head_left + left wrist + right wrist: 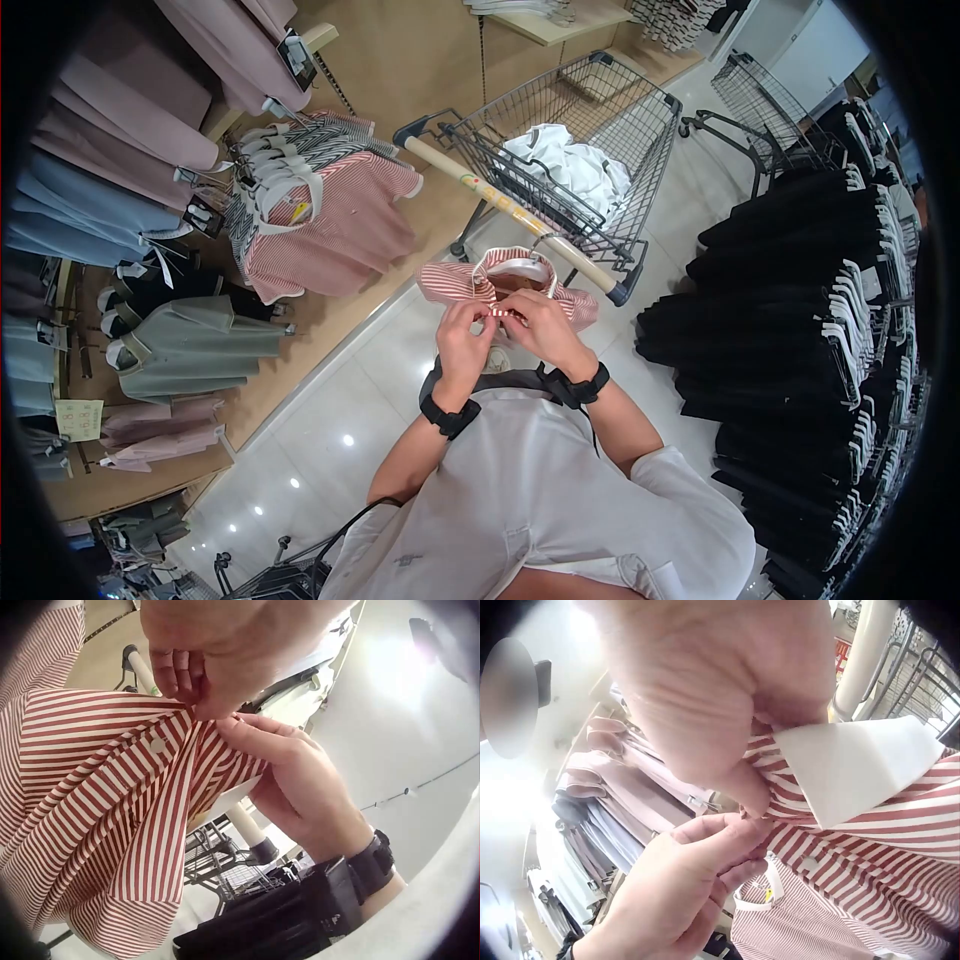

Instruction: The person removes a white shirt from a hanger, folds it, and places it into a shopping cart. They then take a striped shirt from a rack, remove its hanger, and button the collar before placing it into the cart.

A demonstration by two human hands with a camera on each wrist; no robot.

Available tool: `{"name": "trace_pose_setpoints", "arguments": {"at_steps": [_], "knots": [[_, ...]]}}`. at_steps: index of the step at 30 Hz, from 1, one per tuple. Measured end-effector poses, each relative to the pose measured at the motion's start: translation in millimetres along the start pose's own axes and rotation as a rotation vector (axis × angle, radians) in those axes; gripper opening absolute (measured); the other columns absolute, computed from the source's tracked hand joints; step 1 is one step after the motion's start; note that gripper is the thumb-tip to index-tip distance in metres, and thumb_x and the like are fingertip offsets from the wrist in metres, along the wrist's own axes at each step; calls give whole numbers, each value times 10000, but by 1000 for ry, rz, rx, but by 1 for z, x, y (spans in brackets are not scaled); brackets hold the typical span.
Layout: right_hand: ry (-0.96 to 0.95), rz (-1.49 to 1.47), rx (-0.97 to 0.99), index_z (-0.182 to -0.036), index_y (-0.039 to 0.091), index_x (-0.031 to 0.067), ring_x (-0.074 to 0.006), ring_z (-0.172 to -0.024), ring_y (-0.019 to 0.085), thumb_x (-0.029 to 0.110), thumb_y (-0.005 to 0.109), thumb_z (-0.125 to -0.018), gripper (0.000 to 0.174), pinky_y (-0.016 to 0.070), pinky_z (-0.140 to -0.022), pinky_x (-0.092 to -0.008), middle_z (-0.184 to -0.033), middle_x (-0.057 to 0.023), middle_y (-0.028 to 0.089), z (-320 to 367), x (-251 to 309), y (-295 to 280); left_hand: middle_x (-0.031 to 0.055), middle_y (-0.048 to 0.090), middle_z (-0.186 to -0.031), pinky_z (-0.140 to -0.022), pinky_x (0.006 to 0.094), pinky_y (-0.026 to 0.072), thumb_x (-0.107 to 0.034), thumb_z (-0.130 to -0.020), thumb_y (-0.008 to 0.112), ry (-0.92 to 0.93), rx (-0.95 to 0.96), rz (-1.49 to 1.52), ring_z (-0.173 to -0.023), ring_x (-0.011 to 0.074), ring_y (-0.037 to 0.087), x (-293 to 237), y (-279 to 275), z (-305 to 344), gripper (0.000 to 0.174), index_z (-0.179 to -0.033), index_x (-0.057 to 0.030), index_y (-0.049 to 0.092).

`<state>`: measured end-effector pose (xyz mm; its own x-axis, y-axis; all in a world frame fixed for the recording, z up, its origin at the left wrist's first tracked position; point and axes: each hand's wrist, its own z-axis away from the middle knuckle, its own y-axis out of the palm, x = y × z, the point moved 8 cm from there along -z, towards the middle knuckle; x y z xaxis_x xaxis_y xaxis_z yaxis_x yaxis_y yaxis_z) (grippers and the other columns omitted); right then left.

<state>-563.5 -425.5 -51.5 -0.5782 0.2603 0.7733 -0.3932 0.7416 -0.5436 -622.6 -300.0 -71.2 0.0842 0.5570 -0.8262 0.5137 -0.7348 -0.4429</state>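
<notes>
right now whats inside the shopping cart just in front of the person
Crumpled white fabric, apparently clothing, lies bunched in the shopping cart. Anything beneath it or within its folds is covered and cannot be seen.

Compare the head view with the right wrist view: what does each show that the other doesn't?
Only the head view: the row of black garments and the pale yellow sign.
Only the right wrist view: a button on the striped shirt.
Both: left hand and right hand pinching the shirt, its white collar, the cart, hanging pink garments.
</notes>
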Motion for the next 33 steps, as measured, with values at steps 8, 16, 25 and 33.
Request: {"name": "trace_pose_setpoints", "arguments": {"at_steps": [8, 16, 25, 33], "knots": [[65, -46, -47, -921, 649, 5, -318, -872, 628, 5, 681, -767, 157, 495, -762, -383, -914, -124, 655, 7, -8, 9, 111, 677, -867, -704, 326, 524, 55, -745, 698, 14, 37, -6, -782, 251, 650, 0, -4, -2, 165, -902, 4, 688], [-71, 38, -42, -994, 645, 45, -284, -962, 599, 12, 722, -715, 292, 460, -855, -394, -971, -87, 641, 4, -4, 7, 117, 684, -884, -716, 319, 530, 54, -751, 707, 88, 48, 20, -791, 250, 661, -4, -11, 1, 159, -901, 2, 704], [-183, 0, -23, -998, 649, 24, -291, -946, 615, 4, 753, -683, 332, 484, -833, -384, -958, -98, 643, 7, 0, 6, 103, 676, -858, -696, 284, 513, 25, -776, 717, -104, 82, 137, -739, 187, 640, 5, -9, 8, 134, -908, 25, 689], [-187, 8, -127, -998, 633, 6, -294, -902, 603, -3, 748, -695, 325, 486, -792, -390, -931, -112, 625, 14, -7, 11, 75, 672, -845, -673, 267, 498, 25, -803, 688, -222, 88, 229, -710, 136, 610, 25, 3, 11, 119, -921, 17, 675]]}}
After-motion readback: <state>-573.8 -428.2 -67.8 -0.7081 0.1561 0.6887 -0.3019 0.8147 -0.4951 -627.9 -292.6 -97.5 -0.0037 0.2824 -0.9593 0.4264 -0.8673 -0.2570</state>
